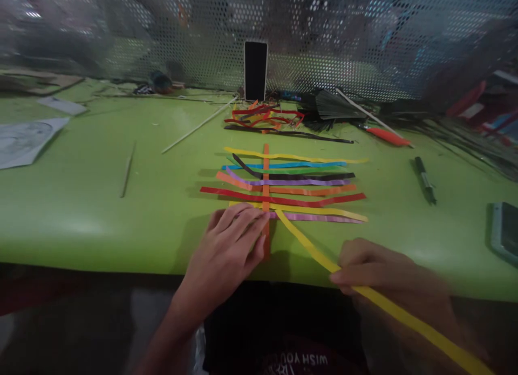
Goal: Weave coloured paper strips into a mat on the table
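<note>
Several coloured strips lie side by side across an upright orange strip [266, 175], among them a red strip [299, 200], a blue strip [299, 165] and a pink strip [324, 218]. My left hand [232, 240] rests over the lower left of this group, its fingertips pressing on the pink strip where it meets the orange one. My right hand [376, 270] is closed, pinching a long yellow strip [305, 241]. One end of that strip touches the group beside my left fingertips; the rest runs past my right hand to the lower right.
A dark phone [256, 71] leans upright against the perforated metal panel [162, 35]. Loose red and black strips [289, 133] lie below it. Thin sticks [198, 125], a red-handled tool [388, 137], a black pen [424, 179], another device [505, 232] and paper [30, 140] are around the green table [81, 213].
</note>
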`<state>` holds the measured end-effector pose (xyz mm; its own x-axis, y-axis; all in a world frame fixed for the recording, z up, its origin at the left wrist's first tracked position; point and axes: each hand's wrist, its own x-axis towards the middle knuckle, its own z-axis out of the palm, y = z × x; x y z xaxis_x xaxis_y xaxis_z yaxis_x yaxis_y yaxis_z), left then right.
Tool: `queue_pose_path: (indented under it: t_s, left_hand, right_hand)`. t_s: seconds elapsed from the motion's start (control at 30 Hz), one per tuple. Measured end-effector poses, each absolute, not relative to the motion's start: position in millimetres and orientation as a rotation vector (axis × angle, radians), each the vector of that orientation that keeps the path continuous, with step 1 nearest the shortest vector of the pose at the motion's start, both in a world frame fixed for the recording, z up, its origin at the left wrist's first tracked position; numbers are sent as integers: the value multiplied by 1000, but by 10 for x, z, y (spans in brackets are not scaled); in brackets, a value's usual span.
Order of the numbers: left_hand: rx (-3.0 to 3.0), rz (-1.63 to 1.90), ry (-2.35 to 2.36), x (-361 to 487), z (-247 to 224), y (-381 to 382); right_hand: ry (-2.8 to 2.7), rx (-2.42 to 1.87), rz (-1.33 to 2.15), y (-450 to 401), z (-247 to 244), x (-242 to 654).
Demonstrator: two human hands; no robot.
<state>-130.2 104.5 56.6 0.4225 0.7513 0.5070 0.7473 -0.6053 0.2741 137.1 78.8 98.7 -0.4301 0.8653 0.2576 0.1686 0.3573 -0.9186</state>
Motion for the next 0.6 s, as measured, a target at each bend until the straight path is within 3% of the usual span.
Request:
queue_pose_path:
  t_s: [0.3, 0.6]
  left_hand:
    - [2633, 961, 1489, -1253, 602, 1111]
    - [2656, 876, 1490, -1259, 585, 1110]
  right_hand:
    - [-1925, -1000, 674, 858, 1044, 1393]
    - [-2041, -1009, 580, 1048, 1071, 1521]
